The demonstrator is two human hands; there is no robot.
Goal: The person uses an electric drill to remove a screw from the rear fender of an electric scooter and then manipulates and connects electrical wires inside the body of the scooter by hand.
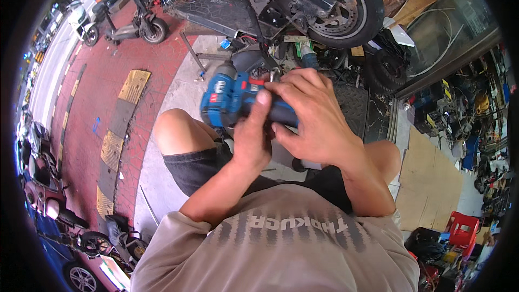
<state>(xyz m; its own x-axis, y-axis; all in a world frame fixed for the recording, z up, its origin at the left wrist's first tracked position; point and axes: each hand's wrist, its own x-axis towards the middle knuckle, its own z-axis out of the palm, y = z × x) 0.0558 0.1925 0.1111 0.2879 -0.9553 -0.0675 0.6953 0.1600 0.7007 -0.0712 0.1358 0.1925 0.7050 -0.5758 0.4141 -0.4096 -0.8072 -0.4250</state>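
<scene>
A blue and black cordless drill (220, 101) is held in front of my knees, lying on its side with the chuck pointing away from me. My left hand (253, 132) is closed round its handle, the thumb lying along the near side. From the right, my right hand (313, 111) closes over the handle's other end, the fingers bent across its top and the thumb below. A red part of the drill shows beside my right fingertips. Most of the handle is covered by my hands.
Beyond the drill stands a partly dismantled scooter with a large wheel (332, 8) and tools beneath it. A cardboard sheet (432, 181) and a red plastic stool (463, 231) are at right, by cluttered shelves. A kick scooter (135, 30) stands on red paving at left.
</scene>
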